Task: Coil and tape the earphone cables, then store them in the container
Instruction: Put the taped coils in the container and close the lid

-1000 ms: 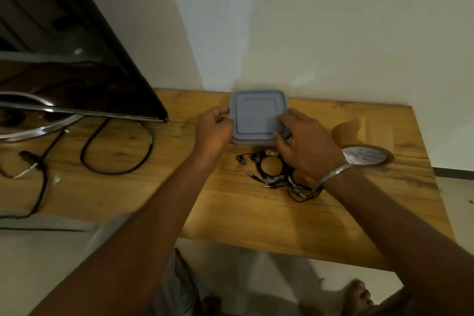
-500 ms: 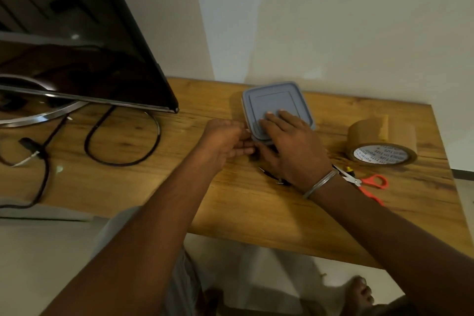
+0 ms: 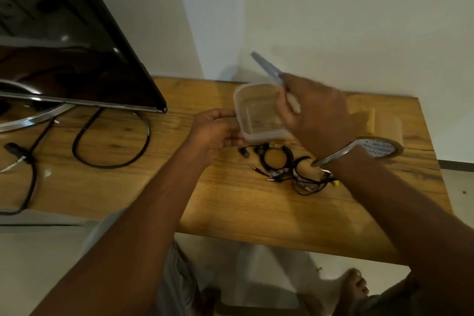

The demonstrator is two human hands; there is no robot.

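Lid (image 3: 266, 69) pinched in right hand (image 3: 318, 115), container (image 3: 239, 100) held by left hand (image 3: 215, 131), wrist (image 3: 359, 169) partly covering tape roll (image 3: 384, 147)

Ahead of you a wooden table (image 3: 243, 208) meets a plain pale wall (image 3: 359, 20). On your left a dark glossy screen (image 3: 64, 59) sits on a curved chrome stand (image 3: 33, 118) with a black cable (image 3: 112, 165) looped beside it, and pale floor (image 3: 38, 264) shows below the table edge.

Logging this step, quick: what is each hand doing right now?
Left hand: grips the left side of the container.
Right hand: holds the lid, raised above the container.
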